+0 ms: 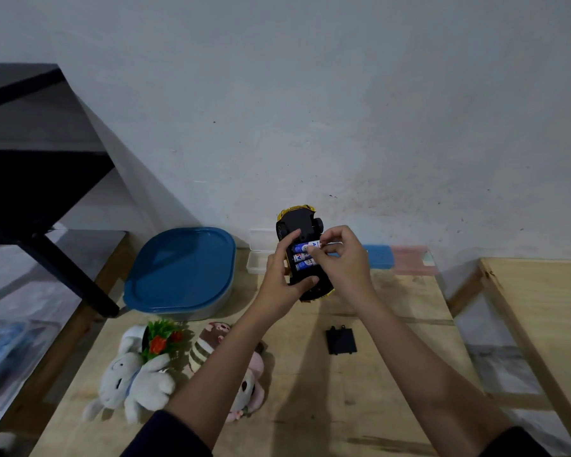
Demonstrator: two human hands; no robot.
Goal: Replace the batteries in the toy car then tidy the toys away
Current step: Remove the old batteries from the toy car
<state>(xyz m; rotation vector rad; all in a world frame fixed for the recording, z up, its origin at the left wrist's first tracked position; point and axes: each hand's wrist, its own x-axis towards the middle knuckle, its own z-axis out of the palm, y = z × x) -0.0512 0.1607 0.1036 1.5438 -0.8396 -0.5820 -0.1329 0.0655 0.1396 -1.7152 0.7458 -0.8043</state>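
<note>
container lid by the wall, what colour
Blue; the container lid shows clearly in the head view.

blue-and-white batteries [304, 257] in the car [302, 250], label print blurred, only a large "A" legible, nothing else readable

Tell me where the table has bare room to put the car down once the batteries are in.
Bare wood lies right of the black battery cover, out to the table edge, and in front of it between the forearms. The left side is crowded: blue-lidded container, plush toys. Boxes line the wall.
</note>
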